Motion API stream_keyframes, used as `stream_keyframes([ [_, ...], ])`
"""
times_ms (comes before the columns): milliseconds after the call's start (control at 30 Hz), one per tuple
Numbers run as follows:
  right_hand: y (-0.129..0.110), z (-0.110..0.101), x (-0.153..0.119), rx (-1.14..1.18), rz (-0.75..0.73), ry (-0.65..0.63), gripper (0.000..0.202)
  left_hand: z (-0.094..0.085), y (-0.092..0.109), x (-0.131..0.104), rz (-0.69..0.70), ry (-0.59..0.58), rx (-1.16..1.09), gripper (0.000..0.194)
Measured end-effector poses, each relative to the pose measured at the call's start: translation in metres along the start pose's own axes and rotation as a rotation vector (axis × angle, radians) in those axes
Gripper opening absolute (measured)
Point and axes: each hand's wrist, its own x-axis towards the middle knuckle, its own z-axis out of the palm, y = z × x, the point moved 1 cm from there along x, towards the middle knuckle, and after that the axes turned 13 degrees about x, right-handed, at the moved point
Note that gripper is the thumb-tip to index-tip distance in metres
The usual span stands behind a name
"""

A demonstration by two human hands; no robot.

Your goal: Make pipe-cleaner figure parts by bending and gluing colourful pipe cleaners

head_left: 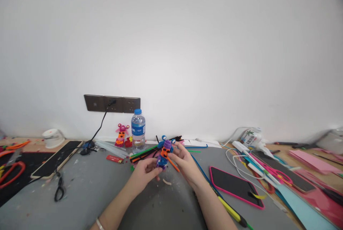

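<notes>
Between my two hands, a small fuzzy pipe-cleaner figure (165, 153) in purple, blue and orange is held upright above the grey mat. My left hand (144, 173) pinches its lower end with thumb and fingers. At its upper right side, my right hand (184, 160) grips it near the head. Behind the hands lies a bundle of coloured pipe cleaners (144, 153), partly hidden. A similar pink and orange figure (120, 136) stands against the wall. A small pale curved strip (166, 182) rests on the mat just below the held figure.
A water bottle (138, 130) stands behind my left hand. Right of my arm lie a pink-cased phone (235, 187) and a yellow-handled tool (229, 209). Another phone (57, 160), a black cable (99, 126) and orange-handled scissors (16, 173) are at left. Pink scissors (280, 176) lie at right.
</notes>
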Motion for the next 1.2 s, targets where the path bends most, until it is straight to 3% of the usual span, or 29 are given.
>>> stream_keyframes([
  [367, -0.001, 0.003, -0.001, 0.012, 0.004, -0.011, 0.039, -0.002, -0.008, -0.001, 0.009, -0.057, 0.060, 0.035],
  [533, 0.003, 0.000, 0.000, 0.004, -0.039, -0.016, 0.035, -0.003, -0.009, 0.001, 0.025, 0.073, 0.141, 0.030],
  [633, 0.002, -0.001, 0.000, -0.052, -0.069, 0.047, 0.032, -0.011, -0.009, 0.003, 0.044, 0.172, 0.104, 0.029],
  [733, -0.001, -0.003, 0.002, -0.083, -0.103, 0.178, 0.029, -0.034, -0.008, 0.006, 0.055, 0.360, 0.081, 0.034],
  [833, -0.004, -0.010, 0.005, -0.085, -0.150, 0.270, 0.039, -0.071, -0.010, 0.008, 0.059, 0.697, 0.116, 0.045],
  [933, -0.003, -0.018, 0.007, -0.096, -0.169, 0.298, 0.038, -0.108, -0.014, 0.009, 0.076, 0.844, 0.150, 0.048],
  [1067, -0.001, -0.023, 0.008, -0.120, -0.181, 0.320, 0.039, -0.144, -0.026, 0.008, 0.067, 0.958, 0.225, 0.044],
  [1200, 0.001, -0.024, 0.008, -0.132, -0.176, 0.302, 0.038, -0.163, -0.039, 0.006, 0.032, 0.977, 0.304, 0.040],
])
